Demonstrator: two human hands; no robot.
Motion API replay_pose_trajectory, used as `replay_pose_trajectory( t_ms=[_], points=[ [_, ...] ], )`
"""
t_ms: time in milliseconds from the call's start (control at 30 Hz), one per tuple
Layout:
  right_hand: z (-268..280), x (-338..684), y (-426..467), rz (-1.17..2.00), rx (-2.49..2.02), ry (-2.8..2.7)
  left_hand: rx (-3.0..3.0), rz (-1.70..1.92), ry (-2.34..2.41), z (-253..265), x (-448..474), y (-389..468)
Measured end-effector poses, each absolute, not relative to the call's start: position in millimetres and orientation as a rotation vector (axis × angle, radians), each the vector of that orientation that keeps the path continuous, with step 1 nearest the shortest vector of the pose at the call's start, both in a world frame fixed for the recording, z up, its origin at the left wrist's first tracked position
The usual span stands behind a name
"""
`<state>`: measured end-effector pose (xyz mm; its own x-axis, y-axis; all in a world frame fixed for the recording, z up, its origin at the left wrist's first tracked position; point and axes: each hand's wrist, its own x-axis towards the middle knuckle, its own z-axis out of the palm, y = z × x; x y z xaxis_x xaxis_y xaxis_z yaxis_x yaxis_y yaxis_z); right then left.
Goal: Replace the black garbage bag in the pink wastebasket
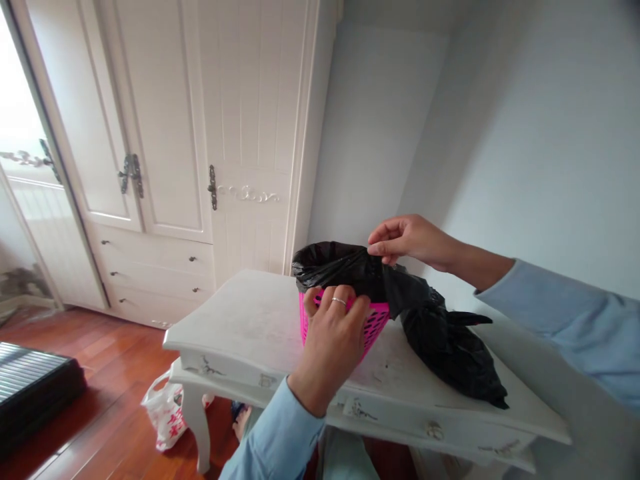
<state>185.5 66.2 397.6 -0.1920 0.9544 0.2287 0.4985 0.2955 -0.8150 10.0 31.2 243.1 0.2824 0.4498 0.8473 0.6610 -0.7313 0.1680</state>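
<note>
A pink perforated basket stands on the white desk, with a black plastic bag lining it and folded over its rim. My left hand, a ring on one finger, is curled over the near side of the rim, gripping the bag's edge there. Above the right part of the rim, my right hand pinches the bag's edge between thumb and fingers. To the right of the basket lies a second, knotted-looking black plastic bag, bunched up on the desktop.
The white desk has drawers in front and meets the wall at right. A white wardrobe stands behind at left. On the wooden floor are a white-and-red plastic bag and a black, ridged-top object.
</note>
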Motion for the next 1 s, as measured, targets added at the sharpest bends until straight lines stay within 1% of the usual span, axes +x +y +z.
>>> replay_pose_trajectory(
  t_ms=[100, 167, 333, 367, 433, 500, 667, 733, 800, 900, 1000],
  points=[
    [390, 194, 90, 0.673, -1.443, -1.831, -2.396, -1.389, -1.0, 247, 11, 34],
    [385, 195, 104, 0.507, -1.523, -1.899, -2.434, -1.356, -0.972, 249, 11, 35],
    [387, 203, 143, -0.291, -1.527, -2.011, -2.499, -1.27, -0.868, 253, 8, 33],
    [390, 207, 151, -0.407, -1.518, -1.985, -2.511, -1.246, -0.856, 253, 7, 32],
    [399, 214, 167, -0.519, -1.513, -1.905, -2.529, -1.213, -0.853, 254, 7, 30],
    [411, 220, 180, -0.507, -1.524, -1.811, -2.523, -1.217, -0.889, 254, 8, 29],
    [462, 223, 191, -0.282, -1.411, -1.488, -2.482, -1.235, -0.985, 254, 14, 38],
    [492, 217, 189, -0.282, -1.279, -1.381, -2.467, -1.243, -0.999, 255, 19, 42],
    [523, 203, 183, -0.362, -1.125, -1.303, -2.436, -1.265, -1.017, 254, 27, 44],
    [562, 163, 165, -0.387, -0.912, -1.339, -2.41, -1.292, -1.029, 254, 43, 46],
    [576, 110, 142, -0.098, -0.608, -1.572, -2.44, -1.294, -1.021, 255, 61, 49]
  ],
)
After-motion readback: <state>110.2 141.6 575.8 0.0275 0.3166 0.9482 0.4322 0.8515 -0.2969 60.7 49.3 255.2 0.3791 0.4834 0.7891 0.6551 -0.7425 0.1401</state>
